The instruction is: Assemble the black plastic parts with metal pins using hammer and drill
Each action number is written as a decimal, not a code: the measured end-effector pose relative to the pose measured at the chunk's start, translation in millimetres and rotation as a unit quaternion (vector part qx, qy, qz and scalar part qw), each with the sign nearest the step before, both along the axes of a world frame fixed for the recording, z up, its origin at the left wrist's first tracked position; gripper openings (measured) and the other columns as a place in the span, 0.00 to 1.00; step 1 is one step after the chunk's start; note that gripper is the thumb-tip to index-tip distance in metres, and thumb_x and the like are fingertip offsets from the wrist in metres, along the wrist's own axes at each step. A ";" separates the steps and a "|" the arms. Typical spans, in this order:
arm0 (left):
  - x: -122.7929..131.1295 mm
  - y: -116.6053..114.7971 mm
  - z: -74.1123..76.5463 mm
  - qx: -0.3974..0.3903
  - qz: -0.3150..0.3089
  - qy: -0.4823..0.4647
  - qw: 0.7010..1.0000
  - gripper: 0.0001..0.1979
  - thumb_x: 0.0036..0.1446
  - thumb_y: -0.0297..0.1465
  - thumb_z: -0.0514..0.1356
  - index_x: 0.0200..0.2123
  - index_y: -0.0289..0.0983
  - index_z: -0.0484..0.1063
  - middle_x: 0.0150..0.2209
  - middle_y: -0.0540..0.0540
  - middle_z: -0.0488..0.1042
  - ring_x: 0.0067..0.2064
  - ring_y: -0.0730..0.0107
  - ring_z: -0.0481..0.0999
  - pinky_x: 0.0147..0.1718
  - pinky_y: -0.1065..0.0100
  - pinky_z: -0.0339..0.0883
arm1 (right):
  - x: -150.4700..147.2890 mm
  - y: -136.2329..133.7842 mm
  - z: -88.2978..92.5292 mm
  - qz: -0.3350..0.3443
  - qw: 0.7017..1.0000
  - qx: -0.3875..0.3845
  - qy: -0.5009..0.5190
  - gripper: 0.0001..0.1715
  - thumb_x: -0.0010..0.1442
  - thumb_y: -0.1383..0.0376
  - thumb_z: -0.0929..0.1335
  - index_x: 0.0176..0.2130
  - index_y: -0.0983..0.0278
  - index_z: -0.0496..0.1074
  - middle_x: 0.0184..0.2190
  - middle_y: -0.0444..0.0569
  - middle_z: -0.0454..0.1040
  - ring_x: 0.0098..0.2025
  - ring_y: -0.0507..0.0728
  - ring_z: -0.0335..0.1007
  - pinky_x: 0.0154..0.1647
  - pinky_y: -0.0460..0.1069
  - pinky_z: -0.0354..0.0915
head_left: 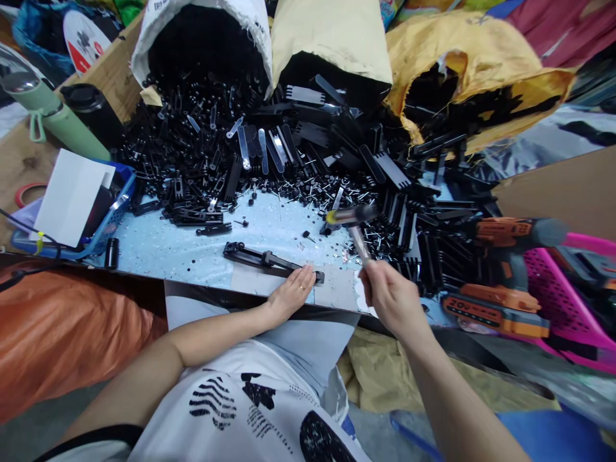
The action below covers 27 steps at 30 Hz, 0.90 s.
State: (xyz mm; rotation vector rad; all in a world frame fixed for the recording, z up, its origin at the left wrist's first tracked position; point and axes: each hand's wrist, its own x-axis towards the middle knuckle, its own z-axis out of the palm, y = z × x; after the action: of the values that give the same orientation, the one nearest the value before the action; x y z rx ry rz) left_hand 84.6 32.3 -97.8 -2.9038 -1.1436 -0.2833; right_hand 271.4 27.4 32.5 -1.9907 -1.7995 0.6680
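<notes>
A long, thin black jointed part [262, 256] lies slantwise near the front edge of the work surface. My left hand [293, 290] is closed over it toward its right end, and the tip of the part pokes out past the fingers. In my right hand [389, 292] is a hammer [359, 240], gripped by its handle. Its head, with a yellow end, is raised to the right of the black part and slightly blurred. Under the left hand lies a grey flat piece [334, 285]. Small black-headed pins [308, 236] are scattered just beyond.
Heaps of black parts [202, 154] spill from a white sack [206, 9], a cream sack [332, 32] and a yellow sack [481, 45]. An orange cordless drill [505, 295] and a pink basket [558, 289] stand right; a blue tray [120, 199] and green bottle [72, 131] left.
</notes>
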 end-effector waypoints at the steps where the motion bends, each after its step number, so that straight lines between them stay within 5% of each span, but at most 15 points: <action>1: -0.2 0.1 -0.8 0.003 0.000 -0.003 1.000 0.26 0.60 0.22 0.43 0.62 0.22 0.51 0.64 0.32 0.52 0.65 0.57 0.50 0.64 0.60 0.48 | -11.2 -7.9 4.4 -0.004 0.999 0.027 0.017 0.29 0.66 0.51 0.47 0.34 0.62 0.65 0.20 0.47 0.66 0.22 0.53 0.63 0.27 0.47 0.59; 3: -0.6 -0.3 -1.9 -0.003 -0.002 -0.006 1.000 0.26 0.60 0.23 0.43 0.62 0.22 0.50 0.64 0.33 0.52 0.65 0.58 0.49 0.64 0.60 0.47 | -36.8 -19.2 -1.3 0.016 0.999 0.044 0.009 0.33 0.66 0.54 0.42 0.37 0.63 0.65 0.23 0.50 0.69 0.24 0.54 0.65 0.27 0.47 0.59; 7: -1.2 -2.9 2.0 -0.054 -0.021 -0.012 0.998 0.32 0.58 0.31 0.52 0.62 0.19 0.47 0.64 0.29 0.47 0.67 0.53 0.44 0.65 0.56 0.41 | -70.7 -15.5 -42.0 0.139 0.980 -0.102 -0.099 0.30 0.67 0.54 0.46 0.38 0.65 0.66 0.26 0.53 0.73 0.27 0.57 0.70 0.29 0.47 0.58; 10: -10.1 0.4 19.9 -0.097 -0.055 -0.028 0.993 0.43 0.53 0.42 0.59 0.61 0.18 0.49 0.64 0.25 0.47 0.66 0.48 0.42 0.64 0.53 0.38 | -50.5 -1.7 -59.8 0.109 0.978 -0.111 -0.141 0.30 0.67 0.53 0.47 0.37 0.64 0.67 0.26 0.52 0.73 0.29 0.57 0.70 0.29 0.47 0.56; 12: -27.9 8.3 40.1 -0.105 -0.050 -0.055 0.992 0.39 0.55 0.48 0.56 0.59 0.24 0.55 0.62 0.28 0.54 0.65 0.50 0.49 0.63 0.51 0.40 | -18.3 6.2 -62.7 0.059 0.980 -0.078 -0.173 0.30 0.67 0.52 0.48 0.35 0.64 0.68 0.25 0.51 0.72 0.27 0.57 0.69 0.28 0.47 0.55; 17: -104.9 31.4 87.0 -0.065 0.172 -0.128 0.975 0.23 0.65 0.42 0.43 0.43 0.34 0.72 0.39 0.39 0.77 0.45 0.60 0.74 0.57 0.50 0.53 | 28.8 19.6 -67.6 0.000 0.957 0.059 -0.283 0.27 0.65 0.51 0.54 0.40 0.67 0.70 0.31 0.56 0.72 0.32 0.59 0.68 0.31 0.49 0.56; 20: -136.4 33.2 91.3 -0.071 0.150 -0.117 0.979 0.23 0.65 0.41 0.45 0.32 0.34 0.73 0.28 0.43 0.75 0.34 0.64 0.75 0.49 0.56 0.63 | -7.0 29.1 -73.5 0.145 0.943 0.181 -0.240 0.30 0.63 0.49 0.58 0.52 0.69 0.64 0.45 0.60 0.70 0.46 0.61 0.65 0.43 0.52 0.59; 22: -143.3 32.6 85.1 -0.071 0.118 -0.113 0.984 0.20 0.63 0.42 0.49 0.35 0.33 0.73 0.32 0.40 0.75 0.39 0.61 0.74 0.45 0.58 0.66 | -43.4 36.1 -76.7 0.280 0.915 0.194 -0.213 0.31 0.62 0.48 0.59 0.53 0.67 0.64 0.51 0.59 0.67 0.50 0.62 0.62 0.48 0.53 0.57; 24: -142.8 34.9 75.6 -0.076 0.079 -0.105 0.988 0.22 0.58 0.46 0.55 0.44 0.33 0.70 0.42 0.36 0.73 0.49 0.54 0.71 0.48 0.56 0.64 | -73.7 41.5 -77.8 0.370 0.885 0.177 -0.222 0.25 0.63 0.49 0.58 0.46 0.65 0.68 0.49 0.57 0.68 0.47 0.61 0.63 0.46 0.53 0.56; 27: -136.7 43.0 60.5 -0.105 0.029 -0.085 0.990 0.34 0.50 0.50 0.61 0.54 0.33 0.62 0.50 0.35 0.69 0.54 0.51 0.67 0.52 0.54 0.60 | -94.8 43.6 -71.9 0.402 0.867 0.139 -0.261 0.22 0.67 0.55 0.54 0.39 0.65 0.68 0.37 0.53 0.71 0.37 0.56 0.66 0.35 0.49 0.55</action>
State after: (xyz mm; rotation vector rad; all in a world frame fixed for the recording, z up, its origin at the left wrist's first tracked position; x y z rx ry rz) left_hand -52.2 75.3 -37.3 -3.0691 -1.3566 -0.4425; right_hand 176.6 71.0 -39.5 -1.2335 -2.8938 0.0226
